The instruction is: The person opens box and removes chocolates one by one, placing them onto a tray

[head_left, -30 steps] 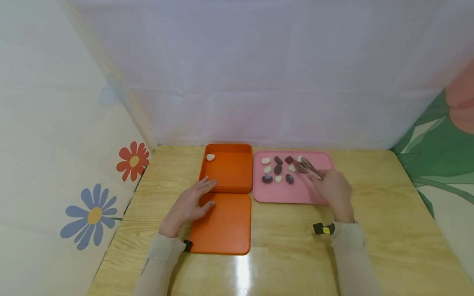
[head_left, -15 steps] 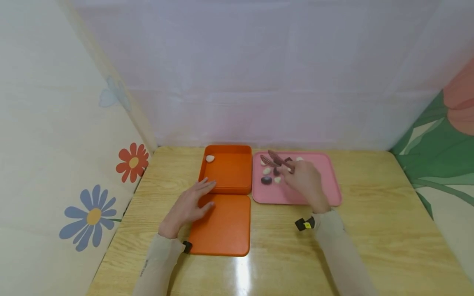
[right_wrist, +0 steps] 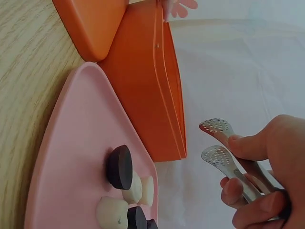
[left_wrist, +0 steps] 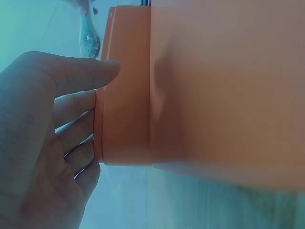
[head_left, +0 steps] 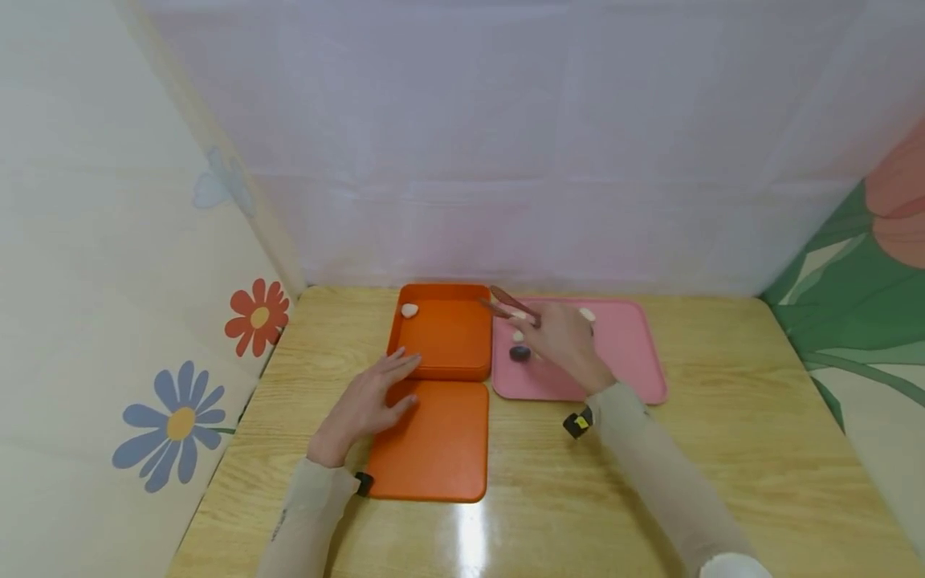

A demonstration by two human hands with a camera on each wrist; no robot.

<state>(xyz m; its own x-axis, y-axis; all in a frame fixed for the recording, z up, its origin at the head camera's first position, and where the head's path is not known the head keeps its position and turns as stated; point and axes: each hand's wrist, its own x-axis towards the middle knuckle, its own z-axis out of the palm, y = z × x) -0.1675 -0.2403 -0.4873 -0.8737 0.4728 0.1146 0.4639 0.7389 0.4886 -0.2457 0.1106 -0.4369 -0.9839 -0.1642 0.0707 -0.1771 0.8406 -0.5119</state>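
My right hand (head_left: 564,345) grips metal tongs (right_wrist: 219,157) with perforated tips. In the right wrist view the tips stand apart with nothing visible between them. In the head view they reach the right rim of the orange box (head_left: 448,373). One whitish pebble-like piece (head_left: 409,311) lies in the box's far left corner. My left hand (head_left: 361,409) rests its extended fingers at the box's near left corner, thumb apart. Under my right hand the pink tray (head_left: 621,353) bears several pieces, among them a dark oval one (head_left: 519,353) and a white one (right_wrist: 112,212); my hand hides some.
A flat orange lid-like panel (head_left: 433,449) lies directly in front of the box, partly below my left hand. The box and tray stand side by side on the wooden table (head_left: 549,498). A pale sheet (head_left: 506,160) hangs behind the table.
My right hand has swept left across the tray with the tongs, from its far right part to the box's right rim. The left hand has stayed in place.
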